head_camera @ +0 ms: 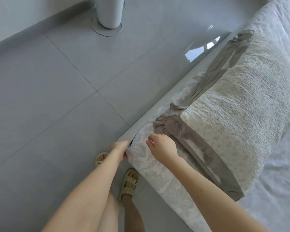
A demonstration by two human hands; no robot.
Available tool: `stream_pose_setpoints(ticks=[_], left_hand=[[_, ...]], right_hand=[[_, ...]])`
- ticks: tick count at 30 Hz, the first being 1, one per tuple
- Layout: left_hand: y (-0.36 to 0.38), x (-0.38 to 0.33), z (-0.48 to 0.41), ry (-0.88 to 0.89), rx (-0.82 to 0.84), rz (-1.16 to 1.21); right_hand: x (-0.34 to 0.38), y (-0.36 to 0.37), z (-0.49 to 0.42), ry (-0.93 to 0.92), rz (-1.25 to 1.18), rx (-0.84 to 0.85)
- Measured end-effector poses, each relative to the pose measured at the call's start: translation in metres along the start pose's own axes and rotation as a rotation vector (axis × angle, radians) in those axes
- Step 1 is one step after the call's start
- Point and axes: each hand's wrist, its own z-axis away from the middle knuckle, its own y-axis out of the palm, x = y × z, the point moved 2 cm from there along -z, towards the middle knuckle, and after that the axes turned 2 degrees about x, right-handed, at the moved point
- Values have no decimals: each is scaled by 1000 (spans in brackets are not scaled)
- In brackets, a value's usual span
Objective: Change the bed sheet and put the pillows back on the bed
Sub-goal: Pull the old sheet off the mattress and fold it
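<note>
2 hands meet at the bed's corner. The left hand grips a fold of the patterned sheet at the corner's edge. The right hand, just beside it, is over the same sheet with fingers curled; whether it pinches cloth I cannot tell. Just beyond the right hand lies a textured pad with grey straps. Below the left hand stand 2 sandals.

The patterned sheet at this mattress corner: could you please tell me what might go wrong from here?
The left hand grips only a small fold of the patterned sheet at the corner, so a hard pull may slip it free. The bunched grey fabric lies right beside the right hand and could snag or get tucked in with the sheet.
</note>
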Motion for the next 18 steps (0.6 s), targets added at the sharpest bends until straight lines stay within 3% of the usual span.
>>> stream_pose_setpoints(ticks=[3, 7, 10, 18], left_hand=[[4, 8, -16, 56, -35, -112], [-1, 12, -10, 312, -118, -449], [-8, 11, 11, 410, -175, -581], [-2, 9, 100, 504, -259, -516]], right_hand=[[-1, 19, -2, 17, -18, 53], [10, 40, 5, 31, 12, 153], [26, 47, 11, 7, 87, 168], [41, 24, 53, -253, 202, -269]])
